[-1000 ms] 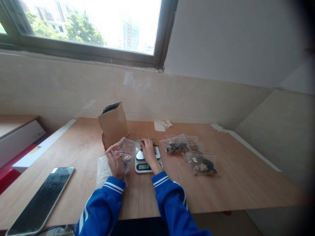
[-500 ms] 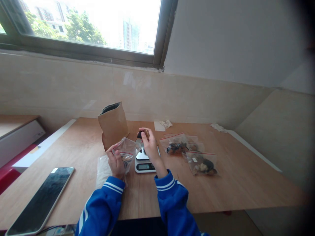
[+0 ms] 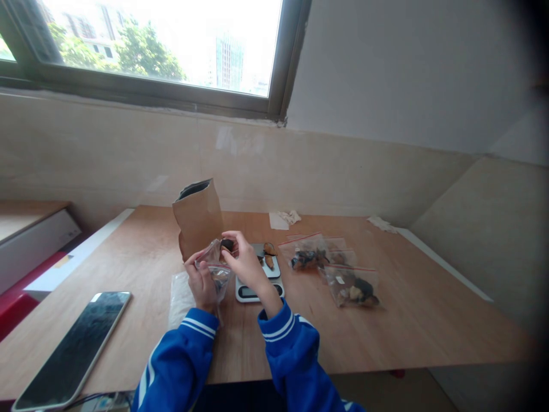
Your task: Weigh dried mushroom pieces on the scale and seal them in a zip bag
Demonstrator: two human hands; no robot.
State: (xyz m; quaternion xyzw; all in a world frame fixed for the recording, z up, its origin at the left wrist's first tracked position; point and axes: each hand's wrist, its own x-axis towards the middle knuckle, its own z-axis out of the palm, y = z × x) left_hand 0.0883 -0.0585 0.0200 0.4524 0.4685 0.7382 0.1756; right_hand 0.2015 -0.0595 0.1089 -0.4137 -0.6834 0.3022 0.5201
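Note:
My left hand (image 3: 201, 286) is closed on a clear zip bag (image 3: 221, 280) and holds its mouth apart; small dark pieces lie inside. Just above the bag's opening, my right hand (image 3: 244, 263) pinches a dark, dried-looking piece (image 3: 227, 245), dark brown to black, its kind unclear. Beneath my right wrist stands a small white digital scale (image 3: 278, 288). A few brown, dried-looking pieces (image 3: 269, 261) rest on its pan, partly covered by my hand. The scale's display is partly hidden too.
Behind my left hand an open brown paper bag (image 3: 199, 220) stands upright. Several filled zip bags (image 3: 354, 289) lie right of the scale. A phone (image 3: 75, 349) lies at the left, and a white packet (image 3: 180, 297) lies under my left forearm. Crumpled paper (image 3: 289, 217) sits near the wall.
My right hand has moved left from above the scale to the zip bag's mouth with the dark piece. More of the scale's pan and its pieces show. My left hand stays put.

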